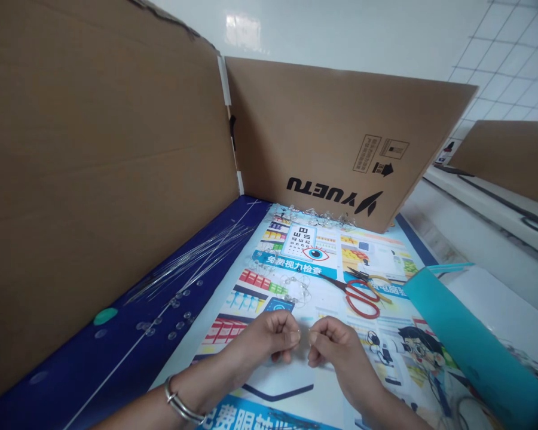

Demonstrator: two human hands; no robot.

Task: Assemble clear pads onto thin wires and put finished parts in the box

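Observation:
My left hand [275, 335] and my right hand [336, 346] face each other with a small gap between, above the printed poster sheet [291, 373]. Both are closed in a pinch, thumb against forefinger. A tiny pale speck shows at each set of fingertips, too small to make out. Just beyond them lies a ring of clear beads [295, 290] with thin loops about it. Red-handled scissors [361, 298] rest past my right hand, touching or overlapping a yellow-handled tool [379, 285].
Loose clear beads [179, 325] and a bundle of thin clear strands [192, 257] lie on the blue surface at left. More beaded pieces [323, 216] line the back. Cardboard panels [332, 131] rise at left and behind. A teal-sided box [470, 340] stands at right.

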